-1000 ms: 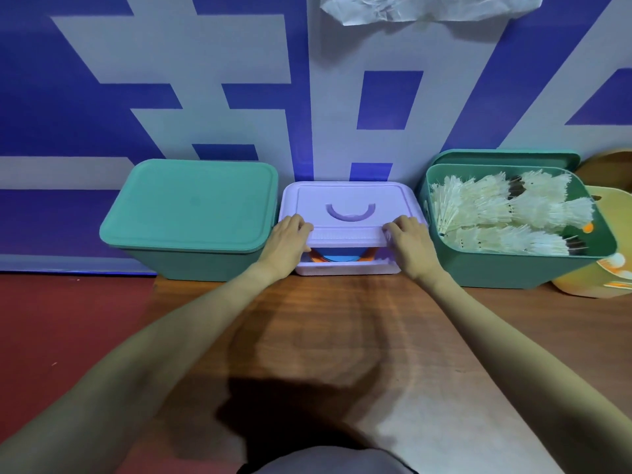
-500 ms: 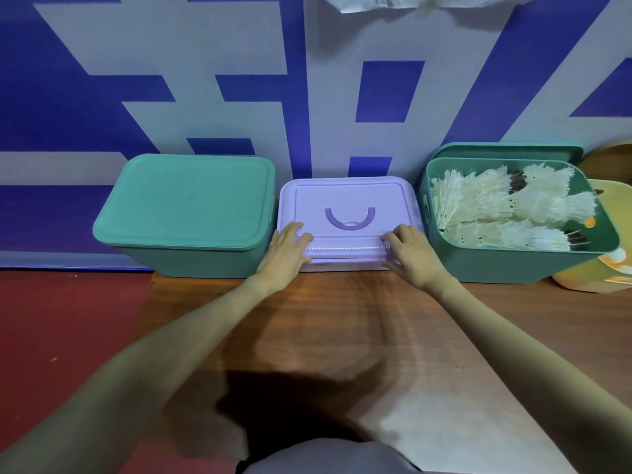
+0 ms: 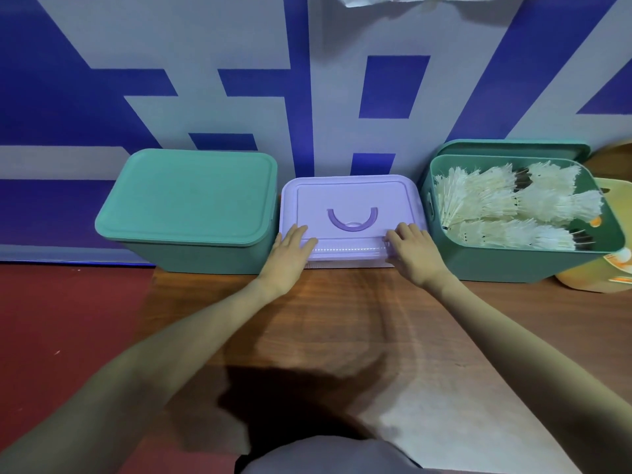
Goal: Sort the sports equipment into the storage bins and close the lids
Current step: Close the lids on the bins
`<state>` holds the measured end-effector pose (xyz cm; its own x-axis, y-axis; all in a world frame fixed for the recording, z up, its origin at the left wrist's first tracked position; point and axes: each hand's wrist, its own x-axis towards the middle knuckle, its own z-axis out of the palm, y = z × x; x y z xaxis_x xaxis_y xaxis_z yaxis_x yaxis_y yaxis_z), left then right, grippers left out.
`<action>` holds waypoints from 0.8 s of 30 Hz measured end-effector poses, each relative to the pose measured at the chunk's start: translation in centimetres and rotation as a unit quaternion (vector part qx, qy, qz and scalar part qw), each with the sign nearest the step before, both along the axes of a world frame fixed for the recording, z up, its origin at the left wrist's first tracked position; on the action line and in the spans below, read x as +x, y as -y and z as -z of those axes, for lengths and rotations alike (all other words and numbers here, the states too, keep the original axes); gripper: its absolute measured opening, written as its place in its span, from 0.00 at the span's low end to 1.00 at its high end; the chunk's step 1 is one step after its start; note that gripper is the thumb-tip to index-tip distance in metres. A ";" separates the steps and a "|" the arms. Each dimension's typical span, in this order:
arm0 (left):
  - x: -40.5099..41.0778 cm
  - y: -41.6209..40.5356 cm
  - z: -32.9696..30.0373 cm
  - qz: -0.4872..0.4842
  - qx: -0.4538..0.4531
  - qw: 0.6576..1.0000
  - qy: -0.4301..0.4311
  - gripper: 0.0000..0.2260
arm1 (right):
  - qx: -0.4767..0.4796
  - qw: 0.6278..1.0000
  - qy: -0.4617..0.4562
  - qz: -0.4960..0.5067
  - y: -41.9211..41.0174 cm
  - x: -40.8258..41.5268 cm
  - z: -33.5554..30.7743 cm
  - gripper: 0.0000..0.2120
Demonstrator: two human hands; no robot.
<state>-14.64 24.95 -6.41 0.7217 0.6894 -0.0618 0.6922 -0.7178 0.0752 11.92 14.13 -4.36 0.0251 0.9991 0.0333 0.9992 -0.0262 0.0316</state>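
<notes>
Garment: a grey piece of clothing (image 3: 325, 455) is showing at the bottom edge, nearest the camera.
Tabletop: a wood-grain tabletop (image 3: 342, 336) is carrying all three bins; a dark shadow is lying across its near part.
Floor: a red floor (image 3: 61, 336) is showing to the left of the tabletop.
Forearms: two bare forearms are reaching forward over the tabletop toward the middle bin.
Left hand: the left hand (image 3: 290, 249) is lying flat, fingers straight, pressing on the near left corner of the purple lid (image 3: 349, 200); it is grasping nothing.
Right hand: the right hand (image 3: 410, 249) is resting on the near right corner of the same lid, fingers extended and slightly bent, pressing down without gripping.
Purple bin: the purple bin (image 3: 345, 260) is sitting in the middle, between the two green bins; its lid is lying down on it, with a darker purple U-shaped handle (image 3: 352, 220) at the centre. Its contents are hidden.
Left green bin: the left green bin (image 3: 205, 258) is standing just beside the purple bin, with its green lid (image 3: 191, 193) seated on top.
Right green bin: the right green bin (image 3: 506, 265) is standing uncovered, holding a pile of white shuttlecocks (image 3: 506, 206).
Spare green lid: a second green lid (image 3: 513, 147) is leaning behind the right green bin, against the wall.
Yellow object: a yellow object (image 3: 605, 268) is sitting at the far right, partly hidden by that bin; what it is cannot be told.
Wall: a blue and white patterned wall (image 3: 307, 80) is rising behind the bins.
</notes>
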 end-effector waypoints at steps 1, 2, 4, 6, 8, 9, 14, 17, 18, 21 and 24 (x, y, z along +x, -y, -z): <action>0.0 0.0 0.0 0.002 0.002 1.000 -0.005 0.24 | -0.004 1.000 -0.001 0.004 0.0 0.0 -0.1 0.21; -0.1 0.0 -0.1 0.006 -0.001 1.000 -0.011 0.23 | -0.008 1.000 -0.003 0.008 0.0 -0.1 -0.2 0.21; -0.3 0.0 -0.3 0.016 -0.014 0.999 -0.027 0.24 | -0.016 1.000 0.003 0.007 0.0 -0.2 -0.2 0.20; -0.4 0.1 -0.4 0.018 -0.016 0.999 -0.041 0.24 | -0.027 1.000 0.016 0.002 0.0 -0.4 0.0 0.20; -0.2 0.2 -0.4 0.014 -0.010 0.999 -0.039 0.23 | -0.031 0.999 0.021 0.000 -0.1 -0.5 0.1 0.21; -0.1 0.2 -0.4 0.010 -0.012 0.999 -0.034 0.24 | -0.033 0.999 0.022 -0.001 -0.2 -0.5 0.1 0.21; 0.4 0.6 -0.9 0.009 -0.004 0.999 -0.039 0.30 | -0.044 0.999 0.020 0.006 -0.2 -0.6 0.0 0.20; 0.7 0.4 -1.3 0.002 -0.004 0.998 -0.055 0.32 | -0.054 0.998 0.011 0.022 -0.2 -1.0 0.0 0.18; 0.8 0.2 -1.4 0.000 -0.004 0.998 -0.062 0.33 | -0.054 0.998 0.007 0.028 -0.3 -1.2 0.0 0.17; 0.9 -0.7 -1.8 0.004 -0.004 0.998 -0.065 0.32 | -0.047 0.998 0.001 0.034 -0.4 -1.7 0.1 0.15; 0.6 -1.0 -1.9 0.010 -0.009 0.999 -0.053 0.30 | -0.042 0.998 -0.004 0.041 -0.2 -2.0 0.0 0.13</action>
